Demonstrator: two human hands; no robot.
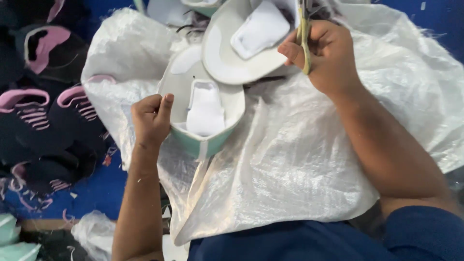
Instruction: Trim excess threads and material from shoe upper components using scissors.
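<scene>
left hand (151, 118) clamping closed on the rim of a mint-green and white fabric shoe upper (205, 116) mid-frame, right hand (323, 54) gripping yellow-handled scissors (303, 36) shut, upper right

The light is soft and even, bright enough to show everything plainly. It falls from above, so shadows are faint and short. The white woven sack (299, 159) catches a mild sheen across its creases, and its upper right part looks nearly washed out. The dark shoe pieces (43, 121) at the left edge sink into shade and lose detail. The right hand (324, 55) is slightly blurred.
</scene>
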